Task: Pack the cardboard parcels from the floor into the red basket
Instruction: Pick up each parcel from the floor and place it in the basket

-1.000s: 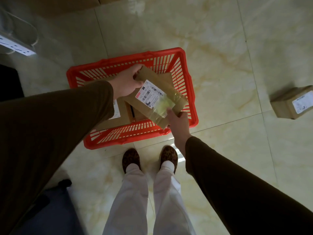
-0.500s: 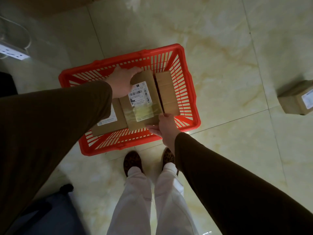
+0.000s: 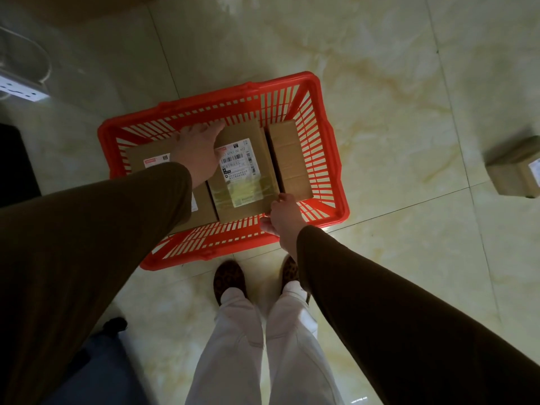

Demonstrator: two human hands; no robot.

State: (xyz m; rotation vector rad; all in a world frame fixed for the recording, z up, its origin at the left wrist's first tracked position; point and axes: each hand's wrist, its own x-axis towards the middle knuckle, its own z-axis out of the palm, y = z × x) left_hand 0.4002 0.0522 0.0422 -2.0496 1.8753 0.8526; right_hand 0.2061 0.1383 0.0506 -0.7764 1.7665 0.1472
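The red basket (image 3: 233, 90) stands on the tiled floor in front of my feet. Three cardboard parcels lie side by side in it: a left parcel (image 3: 149, 159), a middle parcel (image 3: 242, 171) with a white shipping label and clear tape, and a plain narrow right parcel (image 3: 289, 162). My left hand (image 3: 195, 150) holds the middle parcel at its far left corner, with my sleeve over part of the left parcel. At the near right corner of the same parcel sits my right hand (image 3: 285, 217). Another labelled parcel (image 3: 514, 171) lies on the floor at the right edge.
A white power strip (image 3: 20, 89) with a cable lies on the floor at the far left. A dark object (image 3: 14, 165) sits at the left edge and a dark bluish one (image 3: 96, 369) at the bottom left. My feet (image 3: 229, 277) stand just behind the basket.
Both hands turned the labelled parcel from a tilt above the basket to lie straight, then lowered it flat between the other two parcels.
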